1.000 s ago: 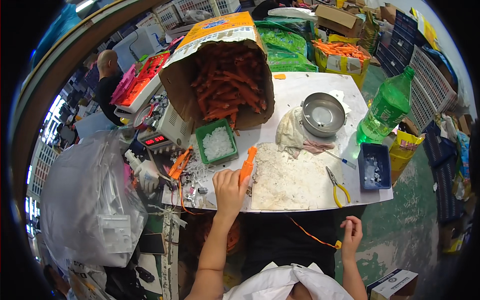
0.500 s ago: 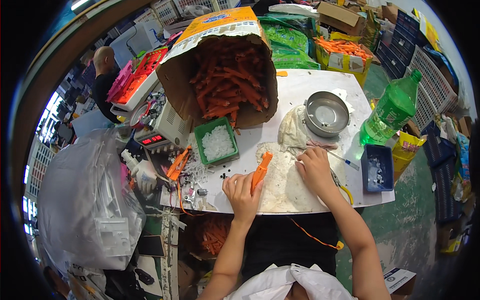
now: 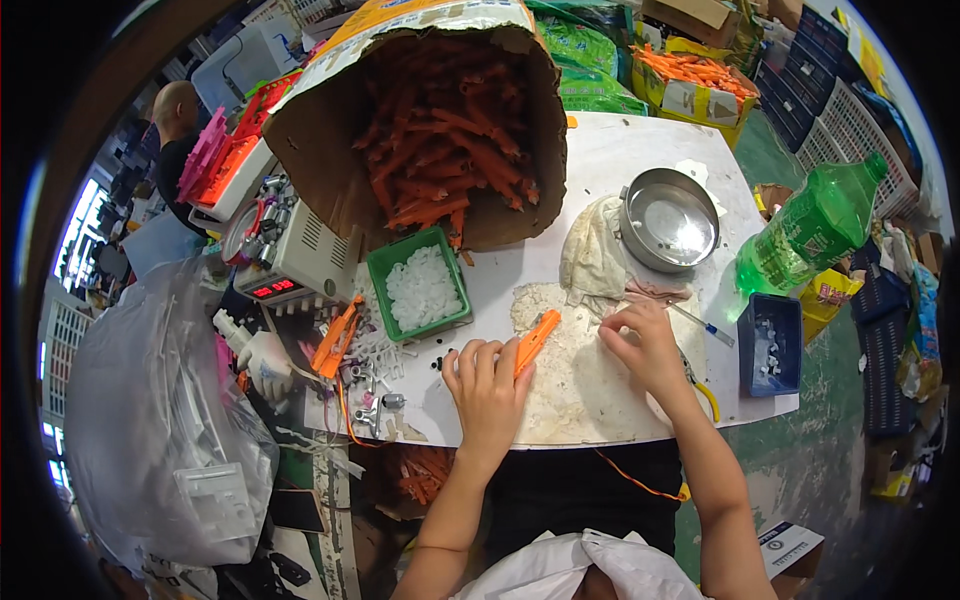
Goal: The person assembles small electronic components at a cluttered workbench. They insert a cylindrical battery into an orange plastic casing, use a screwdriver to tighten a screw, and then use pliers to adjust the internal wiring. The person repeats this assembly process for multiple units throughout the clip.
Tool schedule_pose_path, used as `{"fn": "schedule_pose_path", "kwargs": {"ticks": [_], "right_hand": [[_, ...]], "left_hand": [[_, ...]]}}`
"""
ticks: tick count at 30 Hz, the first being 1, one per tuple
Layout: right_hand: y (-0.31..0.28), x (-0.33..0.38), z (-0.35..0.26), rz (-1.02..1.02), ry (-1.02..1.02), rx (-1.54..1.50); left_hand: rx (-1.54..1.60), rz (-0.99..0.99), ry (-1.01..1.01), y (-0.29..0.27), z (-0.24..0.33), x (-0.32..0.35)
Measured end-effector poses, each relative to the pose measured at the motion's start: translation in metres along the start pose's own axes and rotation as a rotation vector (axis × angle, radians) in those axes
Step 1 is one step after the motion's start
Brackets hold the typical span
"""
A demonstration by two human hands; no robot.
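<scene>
In the head view, the left grip (image 3: 488, 390) is closed around the near end of an orange plastic housing (image 3: 538, 343), between thumb and fingers. The piece sticks out beyond the fingertips, slanting far and to the right, over a pale, stained board (image 3: 575, 410). The right grip (image 3: 645, 345) is apart from it on the right, its fingers curled toward the thumb; whether they pinch anything small, I cannot tell.

The long housing is smooth, with a notched far end. Far and left of it stands a rectangular green plastic bin (image 3: 402, 332) heaped with glossy white pieces (image 3: 425, 288). Beyond, a torn-edged cardboard carton (image 3: 305, 160) opens toward the person, full of similar orange pieces (image 3: 440, 140). A rumpled cream cloth (image 3: 592, 250) touches a round, shiny metal bowl (image 3: 662, 263) on the white worktop (image 3: 735, 165).
</scene>
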State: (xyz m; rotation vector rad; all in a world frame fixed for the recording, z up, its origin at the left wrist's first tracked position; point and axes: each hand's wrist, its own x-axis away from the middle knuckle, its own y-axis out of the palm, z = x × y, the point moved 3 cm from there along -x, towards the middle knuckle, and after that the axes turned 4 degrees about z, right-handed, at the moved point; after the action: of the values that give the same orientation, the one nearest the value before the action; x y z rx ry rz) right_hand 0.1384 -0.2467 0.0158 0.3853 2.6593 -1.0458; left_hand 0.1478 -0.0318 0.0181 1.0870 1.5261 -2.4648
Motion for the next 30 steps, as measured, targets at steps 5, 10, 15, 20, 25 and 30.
{"fn": "schedule_pose_path", "kwargs": {"ticks": [5,10,15,20,25,30], "right_hand": [[-0.009,0.025,-0.030,-0.114,0.304,-0.673],[-0.011,0.043,-0.054,-0.182,0.354,-0.900],[-0.016,0.056,-0.072,-0.173,0.246,-0.807],[-0.031,0.067,-0.093,-0.007,-0.018,-0.542],[-0.039,0.078,-0.123,0.178,-0.385,-0.163],[-0.031,0.094,-0.129,0.196,-0.563,0.039]], "left_hand": [[0.542,-0.016,-0.083,-0.023,0.023,-0.003],[0.713,0.107,-0.048,-0.035,0.039,-0.001],[0.874,0.138,-0.049,-0.040,0.046,0.008],[1.232,0.088,-0.224,-0.039,0.044,0.022],[1.456,-0.049,-0.246,-0.039,0.041,0.035],[1.799,-0.355,-0.509,-0.038,0.043,0.058]]}}
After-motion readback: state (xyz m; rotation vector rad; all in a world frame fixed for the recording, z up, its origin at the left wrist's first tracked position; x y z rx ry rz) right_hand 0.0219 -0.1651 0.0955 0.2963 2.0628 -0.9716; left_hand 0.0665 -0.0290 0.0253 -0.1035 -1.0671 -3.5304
